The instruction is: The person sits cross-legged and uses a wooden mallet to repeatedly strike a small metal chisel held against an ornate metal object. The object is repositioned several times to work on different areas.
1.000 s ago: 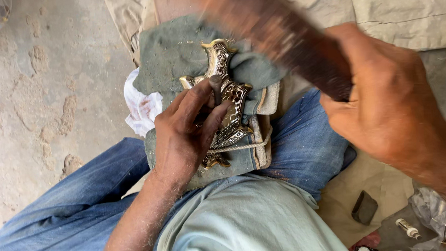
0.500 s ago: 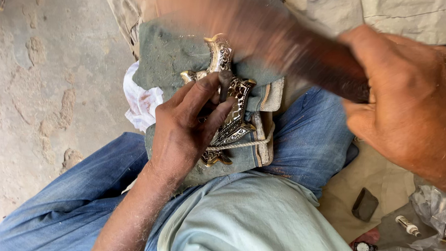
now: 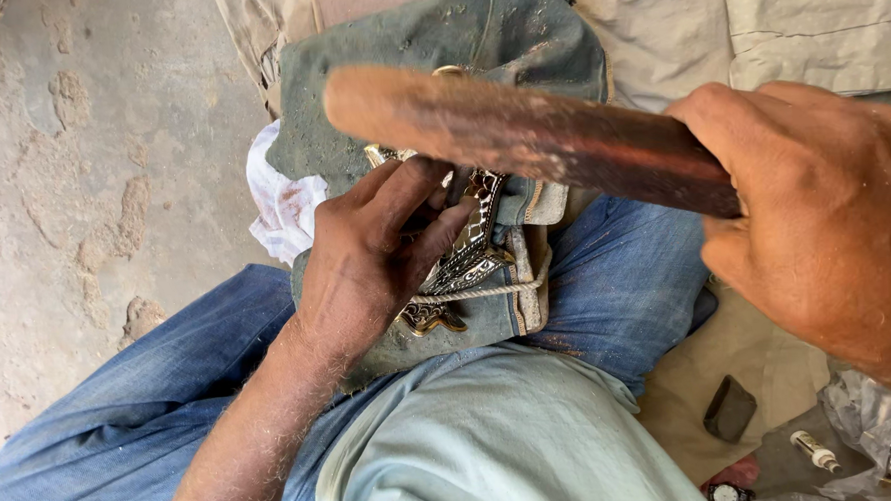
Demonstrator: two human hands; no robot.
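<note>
My left hand (image 3: pixel 381 253) presses down on an ornate brass-and-dark metal piece (image 3: pixel 466 260), which lies on a grey-green cloth pad (image 3: pixel 427 51) over my lap. A cord (image 3: pixel 487 289) runs across the piece's lower part. My right hand (image 3: pixel 825 224) grips a long reddish-brown wooden stick (image 3: pixel 521 137), held level just above the metal piece and above my left fingers. The stick hides the upper part of the piece.
I sit with legs in blue jeans (image 3: pixel 617 283) on a dusty concrete floor (image 3: pixel 73 197). A white stained rag (image 3: pixel 283 197) lies under the pad. A dark small block (image 3: pixel 730 408), a small bottle (image 3: pixel 813 451) and a wristwatch (image 3: pixel 725 493) lie at lower right on beige cloth.
The wooden stick has swung from a raised, blurred slant to a level position across the metal piece. My left hand has stayed on the piece.
</note>
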